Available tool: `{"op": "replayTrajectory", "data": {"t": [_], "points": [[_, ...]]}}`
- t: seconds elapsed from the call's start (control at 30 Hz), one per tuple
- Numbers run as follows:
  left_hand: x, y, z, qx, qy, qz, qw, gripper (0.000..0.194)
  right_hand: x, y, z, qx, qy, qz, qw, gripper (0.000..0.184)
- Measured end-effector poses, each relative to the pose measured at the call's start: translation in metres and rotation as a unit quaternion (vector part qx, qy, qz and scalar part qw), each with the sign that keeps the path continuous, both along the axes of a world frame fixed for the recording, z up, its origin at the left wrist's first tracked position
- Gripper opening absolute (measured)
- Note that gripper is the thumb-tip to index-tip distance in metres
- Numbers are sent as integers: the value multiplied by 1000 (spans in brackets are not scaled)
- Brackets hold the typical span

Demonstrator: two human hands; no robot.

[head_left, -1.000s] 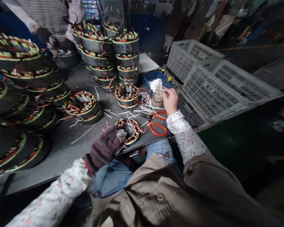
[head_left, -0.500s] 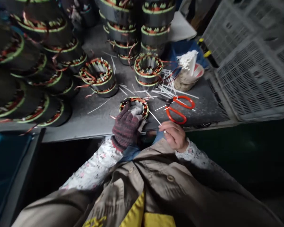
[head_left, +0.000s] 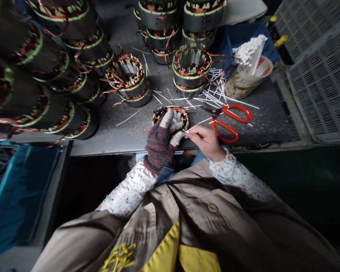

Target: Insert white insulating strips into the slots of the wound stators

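A stator with copper windings and pale green rims stands at the bench's front edge. My left hand, in a dark maroon glove with pale wrapped fingertips, is closed over its near left side, some fingers inside the bore. The thumb points right, towards my right hand. This bare hand pinches a thin white strip at the stator's right rim; only a short white end shows. Orange-handled scissors lie just right of the stator, blades pointing left, among loose white strips.
Two more stators stand behind, with stacks of stators at left and back. A tub holding a white bundle stands right, near a blue bin. Grey crates border the right; a teal-lined box is lower left.
My right hand has moved up and left to the stator's rim, shortening the visible strip. My left index finger and thumb have spread. The whole view has shifted.
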State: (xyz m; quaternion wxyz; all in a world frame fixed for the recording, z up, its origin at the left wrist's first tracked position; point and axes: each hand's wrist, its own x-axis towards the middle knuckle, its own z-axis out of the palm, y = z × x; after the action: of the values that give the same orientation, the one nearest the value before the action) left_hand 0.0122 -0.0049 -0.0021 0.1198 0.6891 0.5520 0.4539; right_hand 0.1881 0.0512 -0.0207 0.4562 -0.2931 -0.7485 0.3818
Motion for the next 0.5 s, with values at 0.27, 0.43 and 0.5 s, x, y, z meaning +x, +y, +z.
{"op": "replayTrajectory", "data": {"t": [0.27,0.43,0.5], "points": [[-3,4,2,58,6,-8,998,17,4,-10,20,10,-49,-1,999,35],[-6,5,3,65,28,-23,997,16,-3,0,16,37,-123,-35,991,29],[-8,5,2,62,40,-32,997,17,-6,3,16,36,-124,-54,990,25]]}}
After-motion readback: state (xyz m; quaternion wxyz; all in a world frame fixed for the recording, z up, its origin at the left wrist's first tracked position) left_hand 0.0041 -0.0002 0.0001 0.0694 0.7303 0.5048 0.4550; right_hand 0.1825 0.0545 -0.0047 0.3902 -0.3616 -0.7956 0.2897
